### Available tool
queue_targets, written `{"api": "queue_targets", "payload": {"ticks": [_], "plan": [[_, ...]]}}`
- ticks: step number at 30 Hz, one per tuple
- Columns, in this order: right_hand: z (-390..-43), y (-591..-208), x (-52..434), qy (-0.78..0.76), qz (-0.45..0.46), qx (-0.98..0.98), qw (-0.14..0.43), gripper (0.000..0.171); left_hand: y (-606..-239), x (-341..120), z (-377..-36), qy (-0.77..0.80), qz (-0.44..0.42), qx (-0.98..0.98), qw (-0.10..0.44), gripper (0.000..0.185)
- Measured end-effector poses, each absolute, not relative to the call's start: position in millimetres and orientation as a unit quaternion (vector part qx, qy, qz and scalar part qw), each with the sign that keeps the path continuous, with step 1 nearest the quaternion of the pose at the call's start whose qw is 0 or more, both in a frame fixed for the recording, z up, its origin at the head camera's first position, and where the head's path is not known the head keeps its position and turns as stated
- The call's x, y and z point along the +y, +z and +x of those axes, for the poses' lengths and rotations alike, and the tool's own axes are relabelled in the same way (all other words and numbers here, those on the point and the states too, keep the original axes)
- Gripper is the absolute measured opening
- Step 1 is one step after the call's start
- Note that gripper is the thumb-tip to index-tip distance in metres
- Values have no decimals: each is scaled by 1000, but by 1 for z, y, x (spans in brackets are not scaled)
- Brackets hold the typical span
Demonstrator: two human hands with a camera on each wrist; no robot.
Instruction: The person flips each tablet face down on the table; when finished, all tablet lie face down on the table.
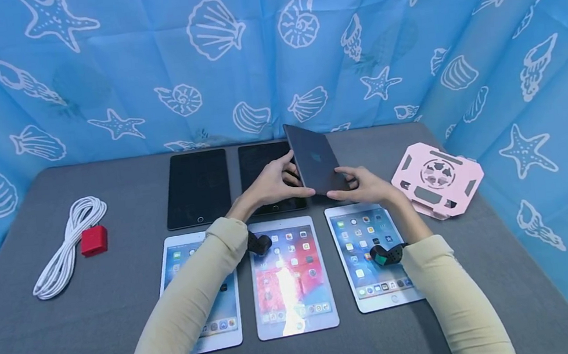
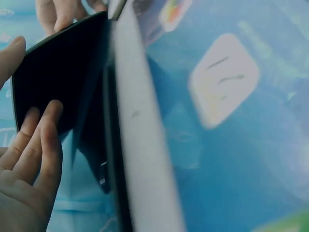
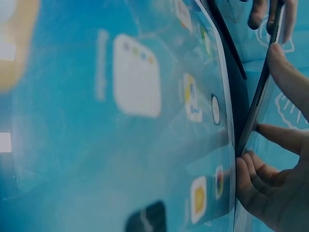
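Note:
Both hands hold a dark tablet (image 1: 316, 159), tilted up on its edge over the right end of the back row, its plain back with a faint logo turned to the head camera. My left hand (image 1: 274, 184) grips its left side, thumb at the lower corner; the left wrist view shows fingers (image 2: 36, 150) spread against the black screen side. The right hand (image 1: 366, 185) pinches the lower right corner between thumb and fingers. Just left of it lies a black tablet (image 1: 262, 170), screen up and dark, partly covered by my left hand.
Another black tablet (image 1: 196, 190) lies further left. In front are three white tablets with lit screens: left (image 1: 216, 319), middle (image 1: 292, 275) and right (image 1: 372, 254). A pink stand (image 1: 437, 180) is at right; a white cable (image 1: 68, 245) and red block (image 1: 94, 240) at left. Blue curtain (image 1: 260, 57) behind.

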State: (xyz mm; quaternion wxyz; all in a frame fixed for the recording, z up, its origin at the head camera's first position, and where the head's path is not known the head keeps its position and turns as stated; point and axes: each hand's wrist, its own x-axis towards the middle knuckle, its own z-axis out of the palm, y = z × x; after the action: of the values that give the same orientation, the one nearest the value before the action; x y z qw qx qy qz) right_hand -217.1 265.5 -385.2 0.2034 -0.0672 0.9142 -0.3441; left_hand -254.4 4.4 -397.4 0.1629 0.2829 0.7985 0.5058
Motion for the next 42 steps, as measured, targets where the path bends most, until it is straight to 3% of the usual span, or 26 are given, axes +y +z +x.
{"api": "queue_targets", "payload": {"ticks": [12, 24, 42], "plan": [[-210, -383, 275, -310, -23, 930, 197, 96, -413, 21, -250, 502, 256, 804, 191, 109], [-211, -390, 282, -318, 32, 931, 178, 106, -415, 39, -250, 426, 243, 854, 174, 113], [-212, -386, 276, -283, 57, 942, 169, 107, -412, 46, -255, 367, 242, 883, 163, 113]]}}
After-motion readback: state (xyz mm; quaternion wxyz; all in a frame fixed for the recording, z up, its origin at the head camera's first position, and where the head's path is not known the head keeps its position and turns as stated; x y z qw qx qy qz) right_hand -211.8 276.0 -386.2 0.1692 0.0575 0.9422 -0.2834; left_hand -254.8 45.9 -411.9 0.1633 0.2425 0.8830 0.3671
